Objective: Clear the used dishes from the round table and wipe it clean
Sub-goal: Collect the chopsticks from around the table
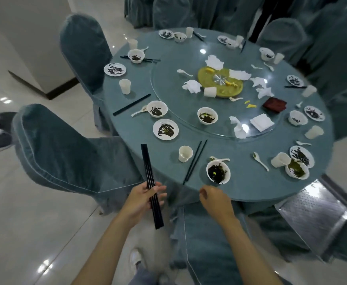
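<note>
Our left hand [145, 199] grasps chopsticks [148, 169], right hand [213, 199] released; adding the lower-centre pair [195, 161], we could fan and drop them.

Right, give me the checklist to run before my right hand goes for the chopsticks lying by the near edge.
1. Left hand grips the chopstick bundle firmly: ok, fingers wrap round it.
2. Right hand free to pick: ok, it holds nothing.
3. Chopstick pair uncovered: ok, nothing lies on it.
4. Near tips reachable: ok, they point at the table edge by the right hand.
5. Room either side: not ok, the cup and the bowl stand close.
6. Number of sticks in the bundle: cannot tell.
</note>
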Action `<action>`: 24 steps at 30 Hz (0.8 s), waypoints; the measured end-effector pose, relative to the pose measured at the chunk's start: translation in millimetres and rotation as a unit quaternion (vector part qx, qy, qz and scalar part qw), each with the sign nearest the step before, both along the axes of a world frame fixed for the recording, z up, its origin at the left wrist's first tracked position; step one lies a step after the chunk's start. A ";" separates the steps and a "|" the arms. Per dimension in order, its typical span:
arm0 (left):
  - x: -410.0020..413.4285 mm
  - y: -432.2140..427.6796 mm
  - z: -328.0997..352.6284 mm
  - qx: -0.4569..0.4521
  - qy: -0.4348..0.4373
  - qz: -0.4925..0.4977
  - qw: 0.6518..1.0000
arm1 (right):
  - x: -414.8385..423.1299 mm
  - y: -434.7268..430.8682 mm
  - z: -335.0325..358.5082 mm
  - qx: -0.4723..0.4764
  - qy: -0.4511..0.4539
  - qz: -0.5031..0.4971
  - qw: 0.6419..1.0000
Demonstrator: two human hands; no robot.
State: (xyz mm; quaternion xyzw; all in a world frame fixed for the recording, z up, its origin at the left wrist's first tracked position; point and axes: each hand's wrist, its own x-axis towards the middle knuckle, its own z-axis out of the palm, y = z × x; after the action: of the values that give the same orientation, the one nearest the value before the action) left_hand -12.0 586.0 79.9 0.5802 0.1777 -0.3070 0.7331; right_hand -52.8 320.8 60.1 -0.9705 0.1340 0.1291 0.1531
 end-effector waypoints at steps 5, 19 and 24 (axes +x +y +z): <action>19.7 1.5 3.0 0.006 -0.018 -0.018 1.000 | 14.6 5.6 -14.3 0.054 0.019 -0.049 0.997; 94.7 -22.1 -21.4 0.064 0.000 -0.003 0.998 | 118.7 13.4 -95.2 0.129 0.083 -0.285 0.946; 121.7 -31.6 -23.1 0.081 0.013 0.008 0.997 | 144.3 12.6 -108.4 0.116 0.105 -0.302 0.941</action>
State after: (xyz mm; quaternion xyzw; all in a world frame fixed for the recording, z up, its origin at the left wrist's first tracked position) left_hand 109.7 554.4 56.8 0.6320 0.2156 -0.2934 0.6841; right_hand 91.5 333.3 -48.3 -0.8410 0.4199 0.1927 0.2815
